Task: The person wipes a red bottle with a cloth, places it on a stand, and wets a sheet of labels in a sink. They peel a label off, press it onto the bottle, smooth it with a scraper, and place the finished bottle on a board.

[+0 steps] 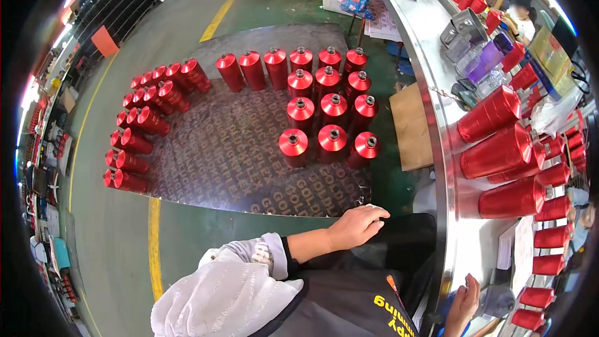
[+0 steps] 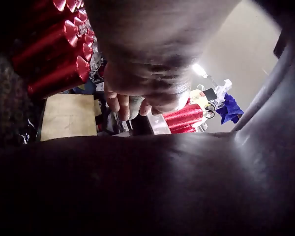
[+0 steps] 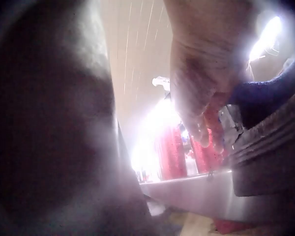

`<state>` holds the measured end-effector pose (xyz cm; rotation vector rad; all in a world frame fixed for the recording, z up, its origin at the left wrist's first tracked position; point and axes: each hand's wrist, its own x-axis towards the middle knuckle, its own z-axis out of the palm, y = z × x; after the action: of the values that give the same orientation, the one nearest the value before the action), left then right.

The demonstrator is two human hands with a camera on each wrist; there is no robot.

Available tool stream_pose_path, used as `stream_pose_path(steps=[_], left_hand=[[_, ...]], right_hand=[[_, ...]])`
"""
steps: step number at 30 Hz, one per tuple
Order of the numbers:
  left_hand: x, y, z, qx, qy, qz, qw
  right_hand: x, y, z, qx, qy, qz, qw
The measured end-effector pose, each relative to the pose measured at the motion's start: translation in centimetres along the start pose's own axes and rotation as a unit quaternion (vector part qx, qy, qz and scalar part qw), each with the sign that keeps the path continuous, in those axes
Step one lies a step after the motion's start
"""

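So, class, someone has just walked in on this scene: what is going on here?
A person in a dark apron stands between a steel workbench and a floor board lined with upright red bottles. The left hand rests, fingers curled, on the apron and holds nothing visible. The right hand is at the bench edge by a grey object; its grip is unclear. More red bottles lie on the bench.

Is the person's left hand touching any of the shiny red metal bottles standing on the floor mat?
Apart. The head view shows the left hand resting on the dark lap, with bare patterned floor mat plainly between it and the nearest shiny red metal bottles.
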<state>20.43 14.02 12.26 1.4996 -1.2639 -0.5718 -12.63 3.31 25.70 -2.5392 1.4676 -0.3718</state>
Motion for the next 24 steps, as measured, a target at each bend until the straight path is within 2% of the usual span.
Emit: stream_pose_path(steps=[11, 20, 24], left_hand=[[0.3, -0.9, 0.7, -0.001, -0.034, -0.001, 0.999], [0.8, -0.9, 1.4, -0.002, -0.056, 0.016, 0.998], [0.9, -0.8, 1.0, -0.002, -0.053, 0.034, 0.998]], right_hand=[[0.3, -1.7, 0.0, -0.018, -0.025, 0.046, 0.998], [0.1, -1.5, 0.1, -0.017, -0.013, 0.013, 1.0], [0.3, -1.7, 0.1, -0.011, -0.012, 0.025, 1.0]])
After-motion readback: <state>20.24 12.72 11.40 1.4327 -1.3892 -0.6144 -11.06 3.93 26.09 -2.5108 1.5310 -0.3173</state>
